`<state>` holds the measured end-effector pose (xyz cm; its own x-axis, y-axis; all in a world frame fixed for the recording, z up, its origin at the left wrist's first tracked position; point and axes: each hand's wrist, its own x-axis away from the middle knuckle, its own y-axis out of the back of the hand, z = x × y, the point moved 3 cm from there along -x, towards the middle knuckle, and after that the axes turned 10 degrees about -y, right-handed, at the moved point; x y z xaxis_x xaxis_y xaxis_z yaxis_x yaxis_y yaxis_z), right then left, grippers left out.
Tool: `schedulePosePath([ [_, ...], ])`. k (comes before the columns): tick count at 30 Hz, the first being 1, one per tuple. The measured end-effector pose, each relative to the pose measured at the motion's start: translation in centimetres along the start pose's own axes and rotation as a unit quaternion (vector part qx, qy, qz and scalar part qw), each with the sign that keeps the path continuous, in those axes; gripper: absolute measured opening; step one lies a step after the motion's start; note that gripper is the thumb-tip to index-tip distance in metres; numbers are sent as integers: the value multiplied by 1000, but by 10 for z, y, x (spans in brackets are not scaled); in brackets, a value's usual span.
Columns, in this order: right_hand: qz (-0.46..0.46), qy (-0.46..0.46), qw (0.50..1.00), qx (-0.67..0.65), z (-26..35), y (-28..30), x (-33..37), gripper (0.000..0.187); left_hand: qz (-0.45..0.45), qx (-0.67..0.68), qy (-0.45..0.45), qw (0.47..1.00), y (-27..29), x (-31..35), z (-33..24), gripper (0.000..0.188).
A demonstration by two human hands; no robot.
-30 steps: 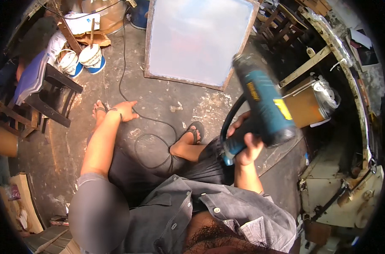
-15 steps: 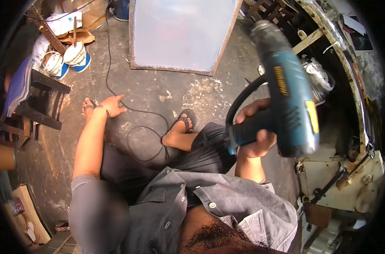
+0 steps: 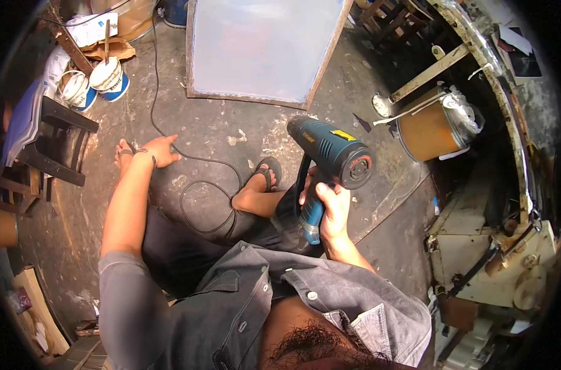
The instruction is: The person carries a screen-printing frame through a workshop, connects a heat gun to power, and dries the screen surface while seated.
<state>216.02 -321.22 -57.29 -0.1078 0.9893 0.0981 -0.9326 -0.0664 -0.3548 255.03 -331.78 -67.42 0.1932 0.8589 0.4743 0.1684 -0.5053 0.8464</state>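
My right hand (image 3: 334, 208) is wrapped round the handle of a blue and black heat gun (image 3: 327, 147), held in front of my right thigh. Its dark nozzle points away from me and a little left, toward the near edge of a framed screen (image 3: 262, 52) with a pale, bluish mesh. My left hand (image 3: 163, 152) rests at my left knee, fingers stretched out and nothing in them. A black cord (image 3: 209, 161) passes close by those fingertips and lies looped between my legs.
Two blue and white paint tubs (image 3: 111, 81) stand at the far left, near a dark wooden stool (image 3: 58, 139). On the right are an orange-brown bucket (image 3: 425, 126) with plastic on top and a worn cream-coloured machine (image 3: 496, 259). My sandalled foot (image 3: 256, 191) is on the stained floor.
My right hand has lowered the heat gun and brought it left, away from close to the camera. Its nozzle now tilts farther forward. My left hand stays at the knee.
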Motion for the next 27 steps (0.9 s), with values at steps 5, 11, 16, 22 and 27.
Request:
schedulePosePath([
  [5,66,65,995,-23,28,-23,-6,63,8,-3,9,1000,3,2,-5,74],
  [11,123,217,968,35,79,-60,-17,62,-7,-6,-6,1000,-1,4,0,75],
  [16,160,71,976,127,59,-67,-16,65,-11,11,-22,1000,-4,-1,9,76],
  [22,222,-66,971,68,-22,-57,-24,31,-17,5,-12,1000,0,-3,4,77],
  [27,200,-108,971,78,-41,-55,-21,41,-27,7,-16,999,-1,-4,6,76],
])
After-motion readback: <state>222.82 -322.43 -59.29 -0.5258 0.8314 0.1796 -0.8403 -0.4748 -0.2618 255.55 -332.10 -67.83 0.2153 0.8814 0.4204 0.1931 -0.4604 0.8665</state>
